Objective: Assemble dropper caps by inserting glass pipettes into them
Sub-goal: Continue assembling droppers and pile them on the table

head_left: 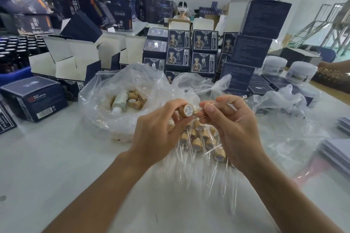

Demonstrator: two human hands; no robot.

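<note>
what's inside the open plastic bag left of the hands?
In the plastic bag: loose bamboo caps and one pale bottle lying among them. The crinkled film hides the bag's lower contents.

White table point(56, 157). On it: clear bag point(106, 104) of caps, pile of finished droppers point(200, 142) on plastic film, dark boxes point(34, 98) left, stacked boxes point(191, 53) behind, white jars point(301, 72) right, grey cards point(337, 151) at right edge.
</note>
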